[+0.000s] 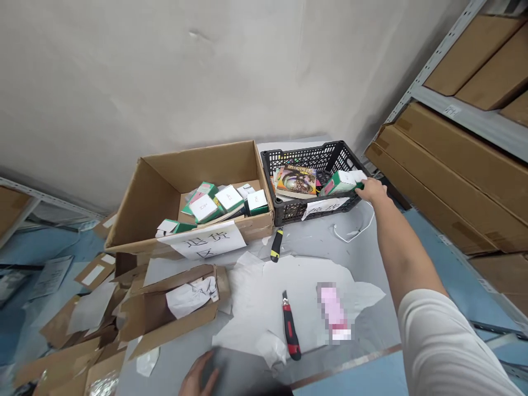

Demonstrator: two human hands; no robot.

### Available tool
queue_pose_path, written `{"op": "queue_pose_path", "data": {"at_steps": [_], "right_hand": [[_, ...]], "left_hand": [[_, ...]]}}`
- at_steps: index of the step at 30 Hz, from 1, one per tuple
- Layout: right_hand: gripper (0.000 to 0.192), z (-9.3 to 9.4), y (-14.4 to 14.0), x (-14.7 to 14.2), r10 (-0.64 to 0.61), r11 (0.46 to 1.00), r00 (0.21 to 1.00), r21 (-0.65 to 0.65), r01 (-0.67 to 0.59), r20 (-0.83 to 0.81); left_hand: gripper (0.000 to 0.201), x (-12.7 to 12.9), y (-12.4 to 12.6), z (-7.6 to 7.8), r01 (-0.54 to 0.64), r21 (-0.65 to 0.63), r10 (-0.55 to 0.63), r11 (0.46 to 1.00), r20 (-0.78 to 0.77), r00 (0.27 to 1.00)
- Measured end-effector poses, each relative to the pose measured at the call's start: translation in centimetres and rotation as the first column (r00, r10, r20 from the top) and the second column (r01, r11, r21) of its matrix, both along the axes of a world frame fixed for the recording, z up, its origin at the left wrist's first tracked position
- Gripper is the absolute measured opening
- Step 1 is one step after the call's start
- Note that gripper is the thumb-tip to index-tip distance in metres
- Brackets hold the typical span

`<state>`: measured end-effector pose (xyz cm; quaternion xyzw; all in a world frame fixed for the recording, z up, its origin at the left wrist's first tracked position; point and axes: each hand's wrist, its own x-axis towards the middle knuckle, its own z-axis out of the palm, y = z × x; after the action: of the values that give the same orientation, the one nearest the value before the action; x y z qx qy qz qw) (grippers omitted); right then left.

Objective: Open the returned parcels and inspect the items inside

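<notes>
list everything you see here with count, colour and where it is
green and white box: one, held at the crate's right end
crate: one, black, back of the table
book: one on top, colourful cover, in the crate
big carton: one, brown, left of the crate, holding several green and white boxes
paper sign: one, white, on the big carton's front
utility knives: two, red-black mid table, yellow-black near the crate
white cable: one, by the crate
torn cartons: several, brown, left side
shelf boxes: several, brown, right
left hand: flat on the table, bottom edge
right hand: gripping the green and white box
</notes>
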<state>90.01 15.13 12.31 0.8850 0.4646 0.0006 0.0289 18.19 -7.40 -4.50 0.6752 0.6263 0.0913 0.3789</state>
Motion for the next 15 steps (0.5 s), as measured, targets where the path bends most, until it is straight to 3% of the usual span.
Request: {"op": "queue_pose_path", "data": {"at_steps": [4, 6, 8, 12, 13, 15], "right_hand": [[0.052, 0.7, -3.7, -1.6, 0.022, 0.996, 0.999, 0.089, -0.019, -0.024], [0.056, 0.9, -5.5, -3.1, 0.03, 0.974, 0.999, 0.224, -0.025, -0.021], [0.06, 0.8, -7.6, -5.6, 0.012, 0.916, 1.0, 0.4, -0.004, -0.019], [0.063, -1.1, -12.0, -14.6, 0.066, 0.764, 0.996, 0.645, -0.012, -0.061], [0.064, -2.2, -13.1, -17.5, 0.128, 0.753, 0.987, 0.657, -0.036, -0.093], [0.066, -4.9, -15.0, -24.0, 0.229, 0.763, 0.945, 0.646, -0.025, -0.234]], "left_hand": [[0.039, 0.5, -0.5, 1.6, 0.037, 0.041, -0.039, 0.998, 0.057, 0.998], [0.038, 0.3, -0.7, 1.9, 0.026, 0.059, -0.032, 0.998, 0.093, 0.995], [0.038, -0.5, -0.9, 1.6, -0.014, 0.058, 0.006, 0.998, 0.126, 0.992], [0.042, -3.8, -0.8, 0.4, -0.302, -0.033, 0.303, 0.953, 0.189, 0.934], [0.044, -4.9, -0.4, 0.2, -0.392, -0.074, 0.399, 0.917, 0.2, 0.895], [0.052, -7.2, 1.0, -0.2, -0.47, -0.088, 0.478, 0.878, 0.193, 0.857]]}}
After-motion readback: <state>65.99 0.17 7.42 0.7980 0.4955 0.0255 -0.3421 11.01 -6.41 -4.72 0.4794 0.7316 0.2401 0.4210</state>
